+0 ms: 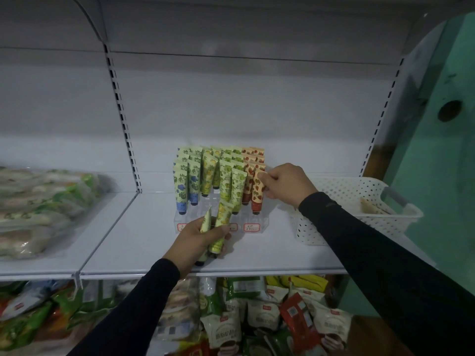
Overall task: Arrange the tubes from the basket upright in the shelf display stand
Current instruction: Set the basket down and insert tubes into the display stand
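right grip (281,185) pinches strawberry tube (257,194) in stand (253,222); left grip (199,241) holds two yellow tubes (221,227).

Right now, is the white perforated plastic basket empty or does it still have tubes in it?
Not empty: the white perforated plastic basket holds at least one pale tube lying flat.

price tags (251,227) on stand front | handwritten, illegible | snack packs (262,321) print too blurred

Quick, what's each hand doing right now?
Left hand: holds two yellow tubes.
Right hand: fingers pinch the front strawberry tube in the stand.
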Tool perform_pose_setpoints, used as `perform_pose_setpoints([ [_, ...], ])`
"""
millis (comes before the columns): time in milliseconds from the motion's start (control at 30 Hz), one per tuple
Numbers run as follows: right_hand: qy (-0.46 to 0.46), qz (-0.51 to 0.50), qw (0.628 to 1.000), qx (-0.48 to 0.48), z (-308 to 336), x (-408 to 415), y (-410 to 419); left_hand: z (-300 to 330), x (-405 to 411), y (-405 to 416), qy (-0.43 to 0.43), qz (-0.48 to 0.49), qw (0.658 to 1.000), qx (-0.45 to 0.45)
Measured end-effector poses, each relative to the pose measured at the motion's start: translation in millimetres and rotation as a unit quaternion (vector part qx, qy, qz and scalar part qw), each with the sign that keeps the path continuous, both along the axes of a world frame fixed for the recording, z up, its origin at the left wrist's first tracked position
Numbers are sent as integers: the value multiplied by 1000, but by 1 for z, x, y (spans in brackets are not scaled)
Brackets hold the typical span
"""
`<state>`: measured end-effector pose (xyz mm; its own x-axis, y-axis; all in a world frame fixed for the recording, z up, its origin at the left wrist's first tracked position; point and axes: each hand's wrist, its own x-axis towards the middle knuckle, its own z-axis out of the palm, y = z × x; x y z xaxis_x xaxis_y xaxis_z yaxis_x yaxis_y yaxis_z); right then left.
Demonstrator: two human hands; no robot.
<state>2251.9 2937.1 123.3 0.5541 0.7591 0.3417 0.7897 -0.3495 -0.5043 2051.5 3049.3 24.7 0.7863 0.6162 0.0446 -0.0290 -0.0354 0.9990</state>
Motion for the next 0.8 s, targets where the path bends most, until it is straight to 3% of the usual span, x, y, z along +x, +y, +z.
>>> perform_pose_setpoints([
  [133, 30, -16, 999, 15, -5, 0, -2, -1, 0, 1, -1, 6, 1000, -10],
  [400, -17, -4, 999, 39, 0, 3, -4, 0, 2, -1, -4, 13, 1000, -8],
  [800, 150, 44, 987, 27, 7, 15, -3, -3, 3, 0, -14, 10, 1000, -16],
])
